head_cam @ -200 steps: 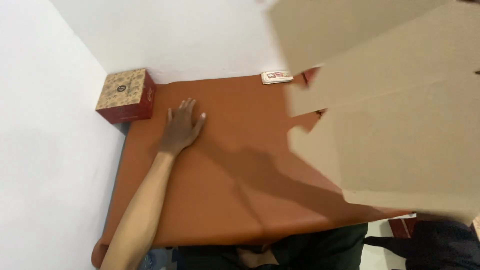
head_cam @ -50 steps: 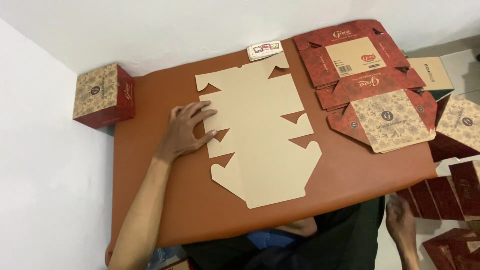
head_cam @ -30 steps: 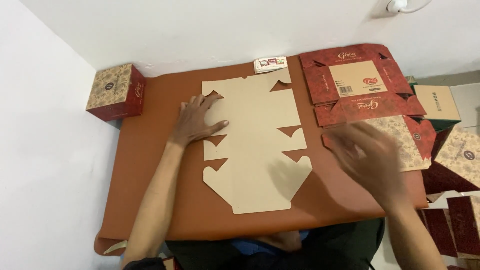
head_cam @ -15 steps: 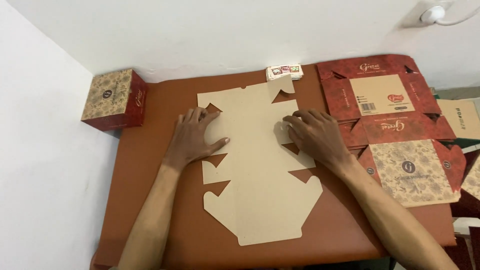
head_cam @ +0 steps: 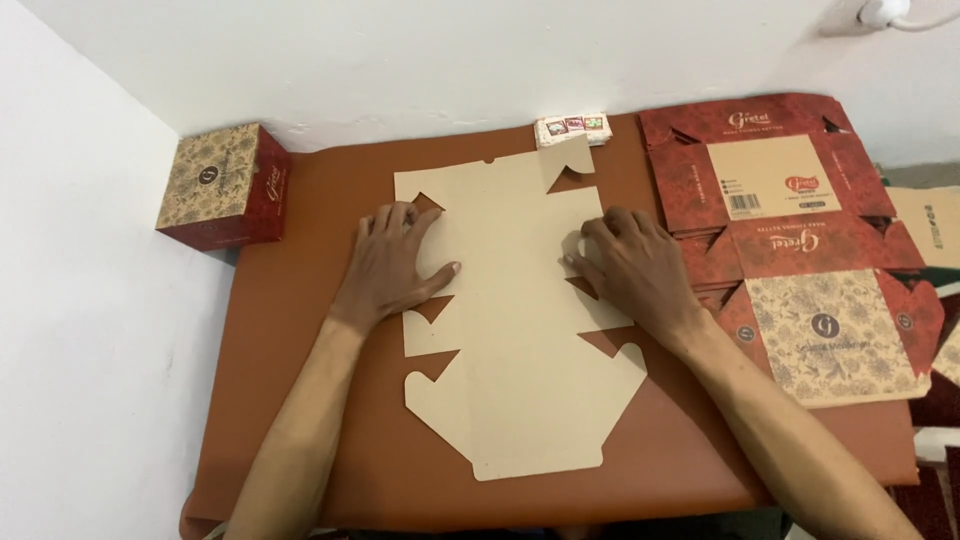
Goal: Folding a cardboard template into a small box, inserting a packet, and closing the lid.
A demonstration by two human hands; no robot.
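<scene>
A flat, plain tan cardboard box blank (head_cam: 515, 320) lies face down in the middle of the brown table (head_cam: 300, 330). My left hand (head_cam: 392, 262) rests flat on its left flaps with fingers spread. My right hand (head_cam: 630, 262) presses on its right edge, fingers curled over a side flap. Neither hand is gripping anything.
A stack of red and tan printed flat box blanks (head_cam: 790, 240) lies at the right of the table. An assembled red and tan box (head_cam: 222, 186) stands at the far left corner. A small white packet (head_cam: 572, 129) sits by the white wall. More blanks lie off the right edge.
The tan blank was laid down on the table. My right hand came in from the right and settled on its right edge. My left hand stayed on its left side.
</scene>
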